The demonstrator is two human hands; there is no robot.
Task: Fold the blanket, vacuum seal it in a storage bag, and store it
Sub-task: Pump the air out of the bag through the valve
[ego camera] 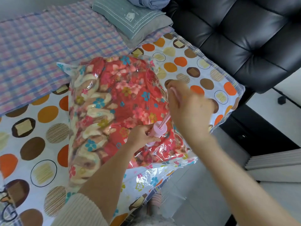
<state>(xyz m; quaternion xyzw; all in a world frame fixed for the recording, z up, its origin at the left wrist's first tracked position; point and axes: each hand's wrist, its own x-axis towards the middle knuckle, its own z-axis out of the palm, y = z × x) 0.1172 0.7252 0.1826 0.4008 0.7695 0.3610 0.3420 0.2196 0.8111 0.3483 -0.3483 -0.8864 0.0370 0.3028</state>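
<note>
Left hand (141,136) grips pump barrel (157,130) on bag (146,175); right hand (190,105) grips its plunger (166,119).

left hand (142,137) around pink pump (157,130)

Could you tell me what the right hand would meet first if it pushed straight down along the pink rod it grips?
Following the pink rod, the right hand would probably meet the top of the pink pump cylinder, which the left hand holds against the storage bag; blur leaves depth uncertain.
</note>
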